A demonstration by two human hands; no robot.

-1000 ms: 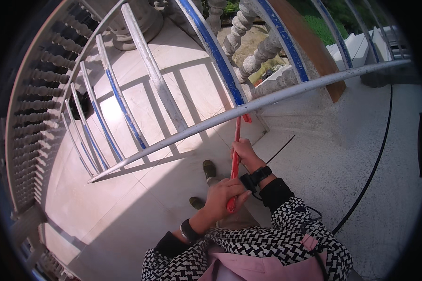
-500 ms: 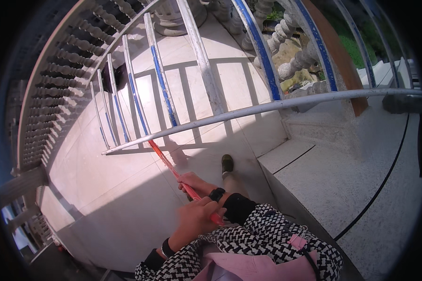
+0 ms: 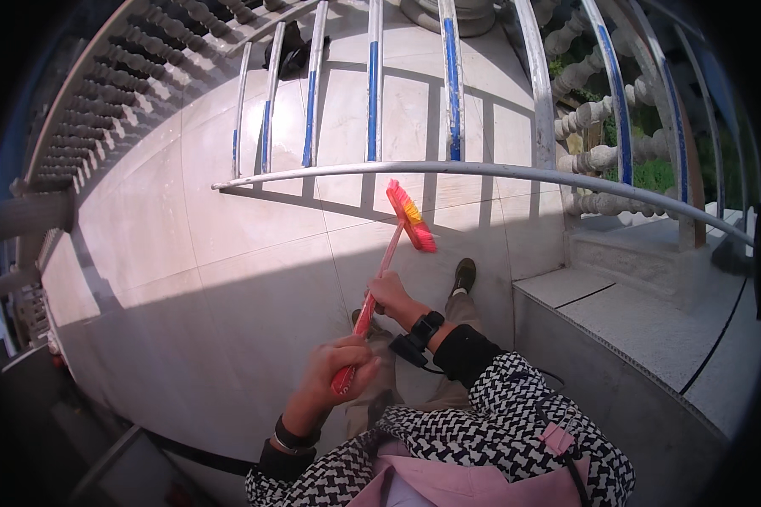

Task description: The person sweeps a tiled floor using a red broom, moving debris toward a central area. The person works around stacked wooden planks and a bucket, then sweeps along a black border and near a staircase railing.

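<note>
A broom point(image 3: 412, 221) with a red handle and pink and yellow bristles reaches away from me over the pale tiled floor. Its head is just on my side of the metal railing's lower bar point(image 3: 482, 169). Around the handle's near end my left hand point(image 3: 334, 373) is closed. Farther along the handle, my right hand point(image 3: 393, 296) also grips it, with a black strapped device on that wrist. Whether the bristles touch the floor is hard to tell.
White railing bars point(image 3: 374, 93) with blue patches stand ahead, and a dark object point(image 3: 292, 52) lies beyond them. A stone balustrade point(image 3: 114, 80) curves along the left. At right rises a pale ledge point(image 3: 626, 317) with a black cable point(image 3: 719, 338) across it.
The broom's head, out of sight earlier, now shows on my side of the lower bar. Both hands still grip the handle, the left one lower in view and the right one farther forward.
</note>
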